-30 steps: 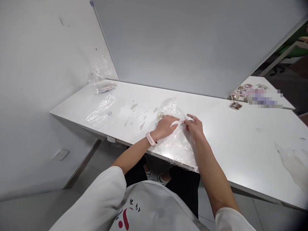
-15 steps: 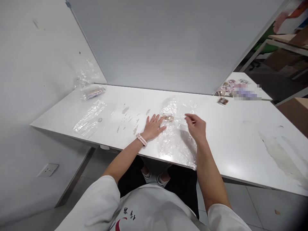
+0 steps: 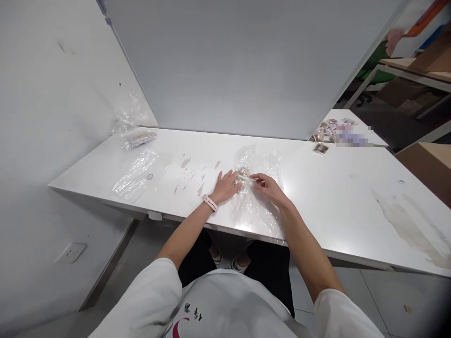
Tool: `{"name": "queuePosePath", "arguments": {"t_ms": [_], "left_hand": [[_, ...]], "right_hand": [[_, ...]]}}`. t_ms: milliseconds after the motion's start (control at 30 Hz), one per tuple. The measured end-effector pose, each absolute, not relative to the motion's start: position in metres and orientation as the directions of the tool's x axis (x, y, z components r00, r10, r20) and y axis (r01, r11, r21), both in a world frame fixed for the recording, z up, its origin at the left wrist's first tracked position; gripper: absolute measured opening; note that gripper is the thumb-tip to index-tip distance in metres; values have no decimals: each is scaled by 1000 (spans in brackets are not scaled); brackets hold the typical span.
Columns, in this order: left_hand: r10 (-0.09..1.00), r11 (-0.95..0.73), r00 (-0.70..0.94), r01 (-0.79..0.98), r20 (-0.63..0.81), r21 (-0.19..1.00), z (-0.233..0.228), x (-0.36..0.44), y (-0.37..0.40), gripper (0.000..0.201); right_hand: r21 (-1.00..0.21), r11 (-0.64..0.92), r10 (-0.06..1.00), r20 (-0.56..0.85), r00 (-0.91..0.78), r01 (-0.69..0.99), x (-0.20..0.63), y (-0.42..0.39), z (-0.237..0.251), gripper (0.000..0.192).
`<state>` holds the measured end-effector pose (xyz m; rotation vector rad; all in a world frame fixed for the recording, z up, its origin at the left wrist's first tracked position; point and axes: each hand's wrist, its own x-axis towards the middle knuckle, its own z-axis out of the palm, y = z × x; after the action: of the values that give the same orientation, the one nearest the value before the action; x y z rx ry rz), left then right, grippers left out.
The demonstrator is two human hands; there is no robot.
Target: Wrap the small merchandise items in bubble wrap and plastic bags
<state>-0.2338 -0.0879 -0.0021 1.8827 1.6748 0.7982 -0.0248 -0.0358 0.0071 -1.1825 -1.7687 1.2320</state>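
Note:
Clear plastic film (image 3: pixel 259 211) lies crinkled over the middle of the table, reaching the front edge. A small gold-brown item (image 3: pixel 244 172) sits on or under it; what kind it is I cannot make out. My left hand (image 3: pixel 226 187), with a pink watch band on the wrist, rests flat at the film's left edge, fingers spread beside the small item. From the right, my right hand (image 3: pixel 267 188) reaches in with fingertips pinched on the film, close to the item. Part of the film is hidden beneath my right hand.
Another clear plastic bag (image 3: pixel 137 176) lies flat at the left, with a filled clear packet (image 3: pixel 140 139) behind it. A small brown packet (image 3: pixel 320 149) sits at the back right, near several packets (image 3: pixel 327 129) on the adjoining table. A grey partition (image 3: pixel 232 70) stands behind.
My right hand has come left and down from above the film's right side, bringing film over towards the small item. My left hand has stayed in place.

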Motion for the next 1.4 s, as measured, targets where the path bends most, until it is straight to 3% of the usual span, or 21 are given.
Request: {"name": "queuePosePath", "arguments": {"t_ms": [67,167,233,367,433,500,633,733,800,933,1033,1100,1300,1400], "left_hand": [[997,-77,19,572,80,816,3,-237,-87,47],[995,-40,-81,239,61,970,7,-245,-87,44],[990,-65,-117,74,73,995,7,-251,-87,46],[978,-79,-194,-4,76,997,4,-259,-87,54],[964,-56,-258,14,58,998,3,-262,-87,63],[936,-42,-345,102,75,994,2,-264,-87,66],[857,-32,-476,333,197,943,5,-264,-89,40],[837,-38,-468,468,284,883,13,-256,-94,16],[887,-46,-351,579,300,814,18,-247,-100,17],[977,-24,-118,766,178,642,23,-237,-113,40],[987,-15,-77,825,139,565,23,-243,-118,27],[987,-15,-75,834,140,551,23,-252,-121,14],[970,137,-232,762,68,633,31,-264,-135,24],[957,94,-250,744,145,662,37,-241,-138,18]], "right_hand": [[-945,172,881,22,-472,277,-27,-37,14,32],[-924,302,770,92,-631,234,-37,-38,30,30],[-907,379,689,143,-710,186,-51,-39,41,29],[-911,396,606,164,-778,117,-86,-43,46,30],[-934,344,656,166,-737,97,-98,-48,39,26],[-950,303,777,196,-599,82,-103,-56,26,24],[-932,285,931,213,-297,225,-96,-70,2,44],[-851,320,929,197,-313,416,-90,-69,-8,67],[-768,378,912,212,-351,517,-90,-66,-12,74],[-600,468,877,226,-424,648,-94,-60,-19,71],[-498,526,846,224,-484,689,-87,-60,-25,63],[-439,563,823,222,-523,700,-78,-62,-28,62],[-307,602,795,145,-589,737,-44,-72,-30,63],[-267,602,796,121,-593,753,-36,-77,-28,62]]}}
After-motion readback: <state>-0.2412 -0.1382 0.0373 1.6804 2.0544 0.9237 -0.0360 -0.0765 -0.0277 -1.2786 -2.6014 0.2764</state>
